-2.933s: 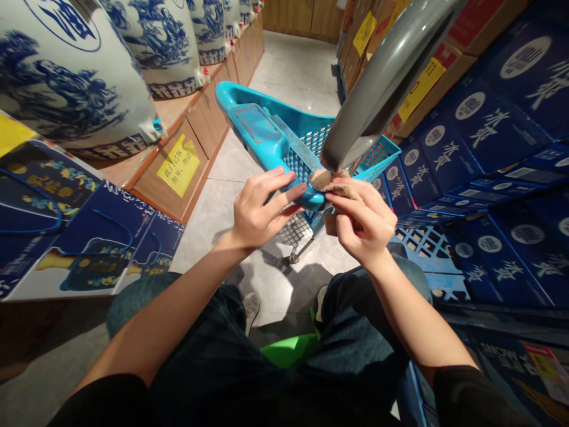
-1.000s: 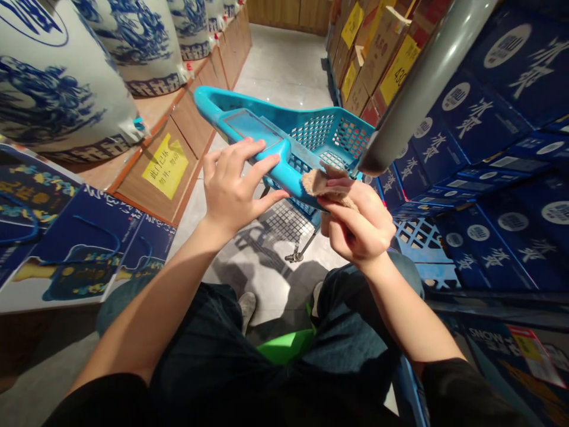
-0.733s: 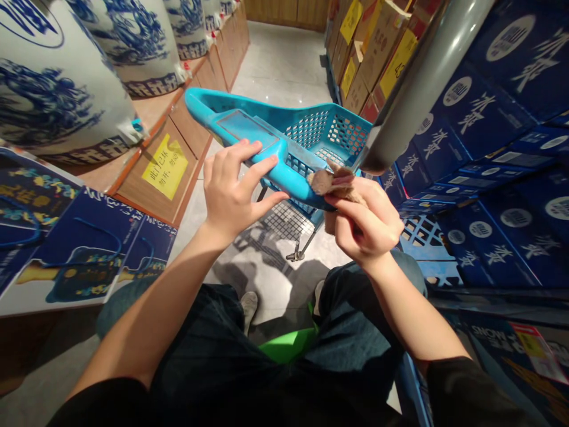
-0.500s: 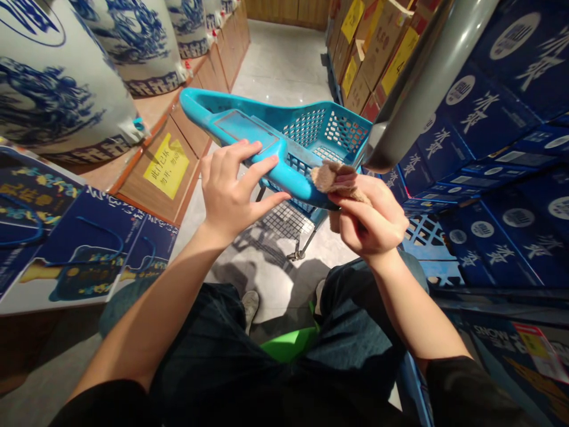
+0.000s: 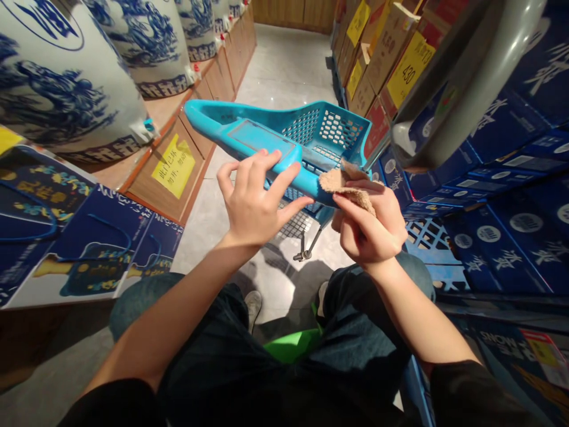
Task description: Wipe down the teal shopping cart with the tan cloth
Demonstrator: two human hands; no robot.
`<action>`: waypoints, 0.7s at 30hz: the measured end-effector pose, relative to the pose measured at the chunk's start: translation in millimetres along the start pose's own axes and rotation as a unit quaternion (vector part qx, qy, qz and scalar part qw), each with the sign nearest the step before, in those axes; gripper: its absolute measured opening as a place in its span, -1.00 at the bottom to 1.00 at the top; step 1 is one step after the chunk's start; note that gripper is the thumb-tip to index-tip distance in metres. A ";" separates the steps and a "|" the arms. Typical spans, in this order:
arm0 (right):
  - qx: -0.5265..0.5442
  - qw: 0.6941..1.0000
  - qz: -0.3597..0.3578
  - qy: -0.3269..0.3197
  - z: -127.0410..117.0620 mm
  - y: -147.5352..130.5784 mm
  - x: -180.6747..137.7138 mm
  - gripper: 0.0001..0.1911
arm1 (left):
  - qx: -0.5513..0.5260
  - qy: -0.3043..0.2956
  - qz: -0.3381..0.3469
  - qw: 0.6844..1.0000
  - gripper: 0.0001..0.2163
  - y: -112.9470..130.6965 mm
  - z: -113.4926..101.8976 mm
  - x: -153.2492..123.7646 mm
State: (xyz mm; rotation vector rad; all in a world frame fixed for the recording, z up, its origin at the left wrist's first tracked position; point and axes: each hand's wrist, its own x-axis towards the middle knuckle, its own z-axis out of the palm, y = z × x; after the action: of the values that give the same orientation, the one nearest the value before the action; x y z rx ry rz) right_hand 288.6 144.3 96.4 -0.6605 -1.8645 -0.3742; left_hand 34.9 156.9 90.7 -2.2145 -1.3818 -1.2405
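Note:
A blue plastic shopping cart [image 5: 267, 108] stands in front of me, its handle bar angled across the view. My left hand [image 5: 258, 196] lies on the handle with spread fingers, the fingertips touching beside the flat framed panel. Pinched in my right hand [image 5: 373, 225] is a tan cloth [image 5: 342, 181], pressed against the handle's right end. Part of the cloth is hidden in the fingers.
Large blue-and-white jars [image 5: 57, 89] line a wooden counter [image 5: 195, 148] on the left, with blue gift bags [image 5: 93, 249] nearer. Stacked blue boxes [image 5: 507, 231] and a grey curved bar [image 5: 471, 89] are at right. Something green [image 5: 293, 346] shows between my legs.
My left hand has shifted a little right along the handle. The cloth in my right hand now lies flatter over the handle's end. The view has shifted slightly.

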 end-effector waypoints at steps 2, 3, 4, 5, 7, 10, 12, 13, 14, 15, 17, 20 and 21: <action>-0.036 0.999 -0.003 0.000 1.2 -0.2 0.3 -0.68 | 0.013 0.003 0.000 1.000 -0.52 12.1 5.0 -0.9; -0.047 0.999 -0.012 0.007 1.9 -0.3 1.2 -0.69 | 0.021 0.006 0.004 1.000 -0.53 16.7 7.5 -0.7; -0.052 0.998 -0.024 0.017 2.7 0.1 2.5 -0.69 | 0.029 0.012 0.012 0.999 -0.55 19.6 9.6 -0.2; -0.054 0.998 -0.036 0.029 3.2 1.3 3.8 -0.69 | 0.036 0.020 0.027 0.999 -0.56 20.3 11.2 0.7; -0.060 0.996 -0.048 0.054 3.1 6.5 5.4 -0.67 | 0.047 0.049 0.082 0.994 -0.59 14.6 11.6 3.6; -0.093 0.993 -0.020 0.066 -1.0 21.4 2.4 -0.65 | 0.057 0.099 0.178 0.977 -0.62 -8.9 6.1 8.5; -0.115 0.991 0.010 0.060 -5.7 33.3 -2.6 -0.67 | 0.059 0.079 0.156 0.983 -0.59 -27.9 0.9 10.6; -0.123 0.990 0.025 0.058 -8.1 38.6 -5.3 -0.67 | 0.056 0.058 0.130 0.988 -0.58 -36.1 -1.2 11.1; -0.129 0.989 0.040 0.057 -10.0 42.7 -7.6 -0.67 | 0.052 0.035 0.107 0.992 -0.57 -42.6 -2.5 11.1; -0.131 0.988 0.055 0.058 -11.3 45.3 -9.3 -0.66 | 0.043 0.020 0.098 0.994 -0.57 -47.0 -2.8 10.7; -0.129 0.987 0.081 0.056 -11.2 44.6 -9.8 -0.64 | 0.022 0.004 0.086 0.996 -0.57 -49.2 -1.1 9.0; -0.118 0.989 0.074 0.041 -4.8 30.4 -3.1 -0.60 | 0.006 -0.003 0.049 0.999 -0.59 -42.5 3.8 6.4; -0.114 0.991 0.054 0.039 -2.1 24.8 0.3 -0.58 | 0.003 -0.003 0.037 0.999 -0.60 -40.2 4.8 6.0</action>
State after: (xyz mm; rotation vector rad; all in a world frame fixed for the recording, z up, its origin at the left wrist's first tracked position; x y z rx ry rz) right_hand 305.0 163.0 96.2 -0.8849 -1.7172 -0.5407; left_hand 5.3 184.3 83.8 -2.2468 -1.2911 -1.2037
